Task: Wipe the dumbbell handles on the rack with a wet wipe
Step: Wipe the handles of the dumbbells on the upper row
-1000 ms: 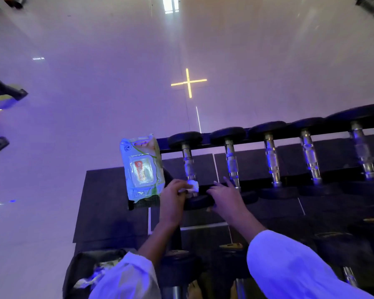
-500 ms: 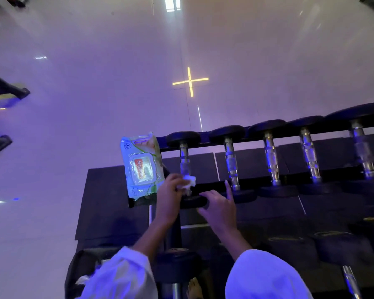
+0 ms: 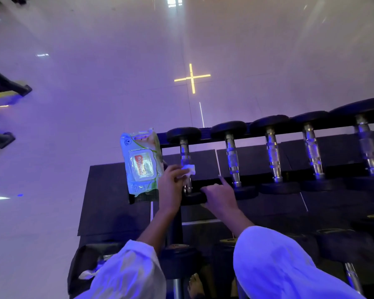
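Note:
Several dumbbells with chrome handles and black heads lie in a row on the top tier of a dark rack (image 3: 205, 137). My left hand (image 3: 171, 186) grips a white wet wipe (image 3: 188, 170) wrapped round the handle of the leftmost dumbbell (image 3: 185, 152), about midway along it. My right hand (image 3: 219, 195) rests on that dumbbell's near black head (image 3: 192, 198), fingers curled over it and the index finger pointing up. The second dumbbell (image 3: 232, 158) lies just to the right, untouched.
A pack of wet wipes (image 3: 141, 164) stands at the rack's left end, beside my left hand. Black floor mats lie under the rack. A dark bin bag (image 3: 89, 266) with used wipes sits at lower left. More dumbbells (image 3: 350, 275) fill a lower tier.
My left hand has slid the wipe up the leftmost handle, away from the near head. My right hand has shifted left from the second dumbbell onto the leftmost dumbbell's near head.

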`<state>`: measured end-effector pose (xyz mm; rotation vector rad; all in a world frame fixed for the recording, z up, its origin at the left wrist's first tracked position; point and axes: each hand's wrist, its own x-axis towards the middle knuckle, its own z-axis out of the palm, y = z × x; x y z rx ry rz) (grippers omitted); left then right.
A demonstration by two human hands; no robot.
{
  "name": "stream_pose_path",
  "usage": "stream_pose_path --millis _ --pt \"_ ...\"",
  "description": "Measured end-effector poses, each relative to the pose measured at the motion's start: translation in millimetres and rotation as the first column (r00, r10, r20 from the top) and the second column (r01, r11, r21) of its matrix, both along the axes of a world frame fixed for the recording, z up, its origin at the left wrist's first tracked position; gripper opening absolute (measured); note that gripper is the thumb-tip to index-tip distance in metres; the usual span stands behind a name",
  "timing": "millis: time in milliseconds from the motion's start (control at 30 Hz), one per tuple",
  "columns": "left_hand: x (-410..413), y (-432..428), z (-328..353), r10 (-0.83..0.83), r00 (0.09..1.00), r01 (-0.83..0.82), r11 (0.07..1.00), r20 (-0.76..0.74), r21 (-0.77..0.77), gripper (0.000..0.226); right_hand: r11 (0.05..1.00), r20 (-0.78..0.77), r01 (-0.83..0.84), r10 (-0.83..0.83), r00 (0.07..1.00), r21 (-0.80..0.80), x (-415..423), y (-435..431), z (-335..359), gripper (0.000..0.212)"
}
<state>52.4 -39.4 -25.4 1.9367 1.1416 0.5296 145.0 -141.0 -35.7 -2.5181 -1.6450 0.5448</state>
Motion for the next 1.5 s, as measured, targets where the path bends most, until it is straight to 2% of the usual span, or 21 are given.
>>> stream_pose_path --millis 67,133,233,333,433,567,600,633,667,733,900,967,1033,1133,1233,1367,1500 --pt "11 6 2 0.101 0.993 -0.097 0.993 0.057 -0.074 0.021 0.983 0.073 0.070 -0.083 0.994 0.172 -5 -7 -2 0.030" --pt "24 16 5 0.152 0.982 -0.139 0.983 0.111 -0.116 0.025 0.941 0.008 0.178 -0.188 0.982 0.289 -11 -13 -5 0.037" --pt "39 30 11 0.127 0.982 -0.111 0.987 0.141 -0.117 0.028 0.892 -0.040 0.212 -0.214 0.976 0.399 -22 -14 -7 0.044" --pt "26 23 11 -0.013 0.998 0.013 1.000 0.053 -0.018 0.023 0.908 -0.106 0.212 -0.186 0.977 0.361 -19 -15 -4 0.044" --pt "-9 -5 -2 -0.172 0.981 0.176 0.983 -0.088 0.043 0.019 0.965 -0.220 0.172 -0.127 0.967 0.197 -6 -14 2 0.043" --pt "4 2 4 -0.185 0.976 0.199 0.972 -0.116 0.125 0.010 0.986 -0.287 0.114 -0.075 0.955 0.123 4 -18 -5 0.047" --pt "17 12 8 -0.149 0.984 0.162 0.976 -0.094 0.143 0.011 0.986 -0.272 0.106 -0.068 0.960 0.130 4 -19 -4 0.047" --pt "30 23 13 -0.112 0.990 0.123 0.981 -0.081 0.148 0.012 0.982 -0.199 0.083 -0.048 0.979 0.168 3 -21 -4 0.047" --pt "40 32 16 -0.081 0.994 0.092 0.984 -0.079 0.155 0.014 0.970 -0.063 0.053 -0.039 0.997 0.239 2 -22 -6 0.048" --pt "46 39 14 -0.035 0.997 0.044 0.988 -0.063 0.149 0.014 0.964 0.029 0.079 -0.089 0.996 0.253 1 -24 -8 0.052" --pt "-6 -13 -4 0.159 0.980 -0.169 0.983 -0.119 -0.071 0.006 0.961 -0.016 0.104 -0.104 0.994 0.258 1 -23 -6 0.055" --pt "-7 -13 -3 0.182 0.982 -0.189 0.963 -0.051 -0.195 0.007 0.957 -0.004 0.103 -0.106 0.994 0.269 2 -23 -9 0.056" --pt "20 11 3 0.238 0.971 -0.211 0.912 0.035 -0.351 0.011 0.955 -0.006 0.112 -0.115 0.993 0.276 1 -24 -11 0.057" --pt "63 46 6 0.375 0.918 -0.218 0.746 0.126 -0.629 0.015 0.958 -0.003 0.123 -0.127 0.992 0.257 1 -25 -9 0.058" --pt "55 37 -5 0.367 0.926 -0.213 0.706 0.092 -0.675 0.018 0.957 -0.004 0.122 -0.126 0.992 0.263 0 -26 -9 0.058" --pt "27 22 -11 0.329 0.944 -0.179 0.598 0.036 -0.781 0.032 0.959 -0.001 0.132 -0.136 0.991 0.252 1 -26 -10 0.057" --pt "56 53 -5 0.413 0.908 -0.234 0.640 0.072 -0.732 0.031 0.956 -0.004 0.136 -0.140 0.990 0.260 0 -26 -9 0.057"
